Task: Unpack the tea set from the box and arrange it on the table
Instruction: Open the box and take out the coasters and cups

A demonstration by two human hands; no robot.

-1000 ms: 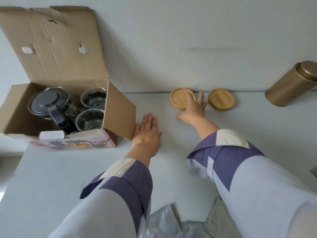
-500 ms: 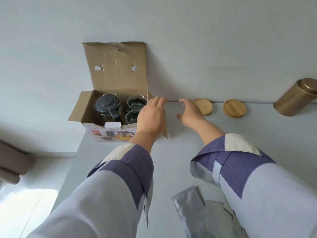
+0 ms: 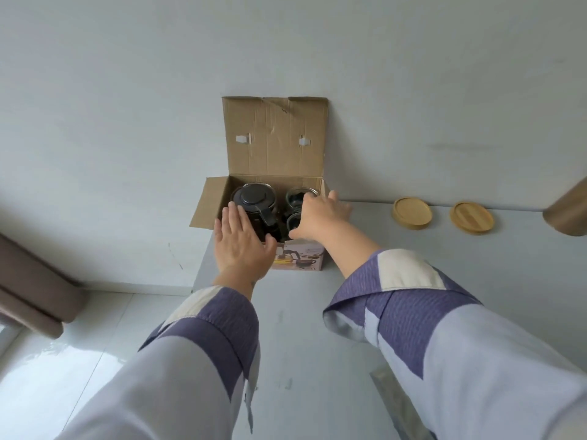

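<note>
Both hands are over the open box (image 3: 275,144) at the far left corner of the table (image 3: 317,328). The left hand (image 3: 242,242) hovers flat above the box's near edge, fingers straight and together, holding nothing. The right hand (image 3: 319,217) reaches across the box's right side, fingers spread loosely over the two glass cups (image 3: 297,198), gripping nothing that I can see. The black-lidded teapot (image 3: 254,198) sits in the box's left half. Two wooden coasters (image 3: 412,213) lie side by side to the right by the wall, and a gold tin (image 3: 567,214) shows at the right edge.
</note>
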